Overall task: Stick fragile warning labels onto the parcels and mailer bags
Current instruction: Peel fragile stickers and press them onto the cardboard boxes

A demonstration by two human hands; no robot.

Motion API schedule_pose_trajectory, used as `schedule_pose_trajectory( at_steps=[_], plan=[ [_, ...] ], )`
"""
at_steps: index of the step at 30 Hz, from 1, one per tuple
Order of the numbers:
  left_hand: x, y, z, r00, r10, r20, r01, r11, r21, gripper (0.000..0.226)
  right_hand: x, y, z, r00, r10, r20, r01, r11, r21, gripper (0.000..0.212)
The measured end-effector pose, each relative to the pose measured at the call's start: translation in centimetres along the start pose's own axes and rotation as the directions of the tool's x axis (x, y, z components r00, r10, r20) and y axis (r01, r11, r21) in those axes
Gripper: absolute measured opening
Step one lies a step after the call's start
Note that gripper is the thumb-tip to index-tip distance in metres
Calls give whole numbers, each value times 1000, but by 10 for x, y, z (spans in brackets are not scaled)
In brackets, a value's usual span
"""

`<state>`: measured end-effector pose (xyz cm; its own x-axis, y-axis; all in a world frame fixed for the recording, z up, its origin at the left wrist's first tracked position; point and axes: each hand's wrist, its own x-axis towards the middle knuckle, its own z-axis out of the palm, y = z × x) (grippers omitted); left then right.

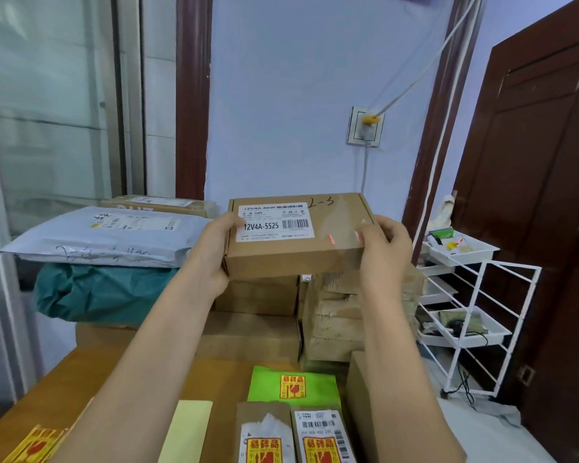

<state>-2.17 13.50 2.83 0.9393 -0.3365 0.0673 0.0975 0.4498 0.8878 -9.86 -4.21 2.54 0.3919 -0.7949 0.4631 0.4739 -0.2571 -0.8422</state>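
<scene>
Cardboard box (295, 235) gripped at both ends by left hand (214, 252) and right hand (383, 252), above stacked parcels (258, 315); labelled green mailer (293, 385) lay on tabletop (81, 389).

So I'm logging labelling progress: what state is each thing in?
Flat brown cardboard box with white barcode label: held up in both hands, no fragile sticker visible.
Left hand: grips its left end.
Right hand: grips its right end.
Green mailer bag: lying flat, stickered.
</scene>
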Motion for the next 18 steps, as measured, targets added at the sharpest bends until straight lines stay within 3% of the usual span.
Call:
schedule_pose_trajectory(
  at_steps=[5, 18],
  plan=[
    [-18, -14, -9, 999, 15, -45, -10, 994, 104, 42, -35, -11, -27, 999, -35, 8, 35, 999, 9, 13],
    [-79, -66, -59, 994, -42, -101, 64, 973, 220, 29, -108, 13, -75, 992, 79, 99, -70, 994, -88, 18]
  ],
)
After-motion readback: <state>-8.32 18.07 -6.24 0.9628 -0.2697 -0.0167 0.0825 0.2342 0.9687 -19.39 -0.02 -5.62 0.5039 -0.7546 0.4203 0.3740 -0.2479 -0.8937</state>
